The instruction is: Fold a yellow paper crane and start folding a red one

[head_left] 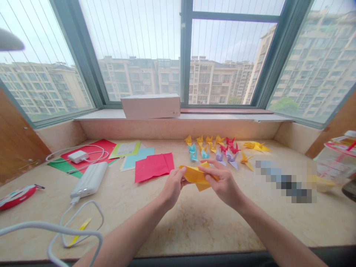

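We grasp the yellow paper (pixel 196 178) over the counter (pixel 172 230): our left fingers (pixel 178 174) pinch its left end and our right fingers (pixel 211 171) grip its right side. Holding both ends likely stops the thin paper from flopping. Just past our right fingers, little paper birds (pixel 213 147) stand in rows, maybe so none get squashed. Red sheets (pixel 151 168) lie flat near our left fingers, perhaps for easy reach. Farther left, a white power bank (pixel 93 178) rests, probably out of our way.

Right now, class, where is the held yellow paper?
In the head view, the yellow paper is right of centre, between left hand and right hand, near the paper cranes.
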Tool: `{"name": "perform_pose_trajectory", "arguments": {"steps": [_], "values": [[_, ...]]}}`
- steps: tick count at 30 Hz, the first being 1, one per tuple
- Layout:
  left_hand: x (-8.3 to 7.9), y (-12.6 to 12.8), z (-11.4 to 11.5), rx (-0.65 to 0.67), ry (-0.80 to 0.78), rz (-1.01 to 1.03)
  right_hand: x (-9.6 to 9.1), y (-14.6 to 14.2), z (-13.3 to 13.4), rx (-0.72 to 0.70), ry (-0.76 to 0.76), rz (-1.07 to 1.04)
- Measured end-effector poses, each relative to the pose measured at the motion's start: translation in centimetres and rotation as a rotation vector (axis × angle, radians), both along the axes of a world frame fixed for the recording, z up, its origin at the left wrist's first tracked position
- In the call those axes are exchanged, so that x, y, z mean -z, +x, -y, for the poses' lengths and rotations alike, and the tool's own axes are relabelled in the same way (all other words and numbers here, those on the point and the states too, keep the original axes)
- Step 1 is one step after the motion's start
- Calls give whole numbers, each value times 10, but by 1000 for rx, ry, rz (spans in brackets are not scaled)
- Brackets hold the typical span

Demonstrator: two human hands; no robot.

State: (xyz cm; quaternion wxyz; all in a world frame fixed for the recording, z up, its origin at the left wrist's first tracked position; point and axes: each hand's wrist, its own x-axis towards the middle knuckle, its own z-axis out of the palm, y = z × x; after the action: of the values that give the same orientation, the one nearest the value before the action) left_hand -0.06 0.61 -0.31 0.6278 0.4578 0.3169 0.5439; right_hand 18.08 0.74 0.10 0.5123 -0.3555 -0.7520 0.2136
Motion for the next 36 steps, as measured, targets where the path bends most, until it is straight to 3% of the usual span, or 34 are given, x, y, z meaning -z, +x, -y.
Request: {"name": "perform_pose_trajectory", "arguments": {"steps": [3,8,12,27,36], "values": [[-1,0,2,-27,84,-135,3,0,-3,40,-31,-65],[-6,-1,10,-104,460,-596,5,5,-7,106,62,13],[-8,-2,12,-128,593,-716,3,9,-10,123,134,71],[-2,-2,12,-236,572,-760,4,0,1,112,185,67],[-5,0,19,-235,631,-766,11,-4,2,210,56,-18]]}}
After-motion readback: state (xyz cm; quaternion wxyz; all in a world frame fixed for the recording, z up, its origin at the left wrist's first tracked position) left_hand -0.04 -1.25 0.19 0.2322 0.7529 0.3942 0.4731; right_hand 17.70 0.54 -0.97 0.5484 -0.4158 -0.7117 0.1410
